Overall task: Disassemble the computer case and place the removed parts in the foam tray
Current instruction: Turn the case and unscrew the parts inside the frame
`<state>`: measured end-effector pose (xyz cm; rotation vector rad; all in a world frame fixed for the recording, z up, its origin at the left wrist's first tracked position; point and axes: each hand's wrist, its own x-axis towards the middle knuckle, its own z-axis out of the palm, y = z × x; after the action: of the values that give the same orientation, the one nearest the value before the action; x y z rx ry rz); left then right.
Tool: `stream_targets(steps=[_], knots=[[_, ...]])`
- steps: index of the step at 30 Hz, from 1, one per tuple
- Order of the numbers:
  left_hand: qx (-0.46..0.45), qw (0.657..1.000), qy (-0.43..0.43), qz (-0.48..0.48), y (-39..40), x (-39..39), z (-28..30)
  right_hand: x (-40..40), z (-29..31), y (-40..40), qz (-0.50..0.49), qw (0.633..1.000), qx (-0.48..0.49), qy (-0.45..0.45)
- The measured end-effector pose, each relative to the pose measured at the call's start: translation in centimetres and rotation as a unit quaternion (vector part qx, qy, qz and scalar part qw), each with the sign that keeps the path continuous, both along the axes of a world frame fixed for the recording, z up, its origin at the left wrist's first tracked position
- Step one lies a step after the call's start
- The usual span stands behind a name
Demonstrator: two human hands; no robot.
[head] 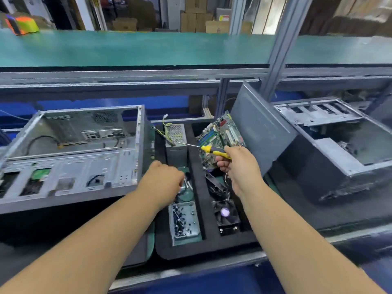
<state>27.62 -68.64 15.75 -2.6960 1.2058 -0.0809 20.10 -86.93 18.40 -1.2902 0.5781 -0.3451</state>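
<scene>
Open computer case (72,149) lies on its side, left on surface (297,213), board removed. Black foam tray (203,245) just right of it. Right hand (237,164) grips motherboard (220,139) plus yellow-handled screwdriver (209,150) over tray's far end. Left hand (163,179) curled over tray; fingertips hidden, contents can't tell. PSU (175,137), fan (226,213), screw box (184,221) sit in tray. Second case (331,141) at right, partly cut off.
</scene>
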Motion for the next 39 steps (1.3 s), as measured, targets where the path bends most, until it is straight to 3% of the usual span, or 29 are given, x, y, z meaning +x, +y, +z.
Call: stream_targets(steps=[3, 9, 11, 15, 20, 31, 34, 39], knots=[[0.03, 0.999, -0.003, 0.03, -1.0, -0.1, -0.4, -0.7, -0.6, -1.5, 0.003, 1.0, -0.004, 0.001], [-0.034, 0.997, 0.038, 0.057, -0.8, 0.4, -0.5, -0.9, -0.9, -2.3, 0.025, 1.0, -0.002, -0.007], [-0.105, 0.992, 0.048, 0.053, -0.5, 0.1, -0.3, -0.6, -0.6, -2.0, 0.037, 0.999, -0.005, -0.014], [-0.291, 0.949, 0.086, 0.083, 1.7, -0.4, 0.9, 0.8, 0.1, -0.1, 0.067, 0.997, 0.0, -0.026], [-0.374, 0.911, 0.094, 0.145, 7.3, 0.2, 2.6, 3.1, 1.4, 4.4, 0.107, 0.994, 0.0, -0.039], [-0.459, 0.846, 0.05, 0.267, 25.0, 3.7, 4.3, 9.3, 3.9, 19.1, 0.199, 0.972, -0.082, -0.098], [-0.419, 0.857, 0.043, 0.297, 30.5, 4.8, 4.0, 10.5, 4.1, 23.8, 0.211, 0.966, -0.104, -0.103], [-0.398, 0.852, 0.114, 0.32, 36.6, 6.4, 3.0, 12.5, 4.6, 30.7, 0.225, 0.954, -0.168, -0.1]])
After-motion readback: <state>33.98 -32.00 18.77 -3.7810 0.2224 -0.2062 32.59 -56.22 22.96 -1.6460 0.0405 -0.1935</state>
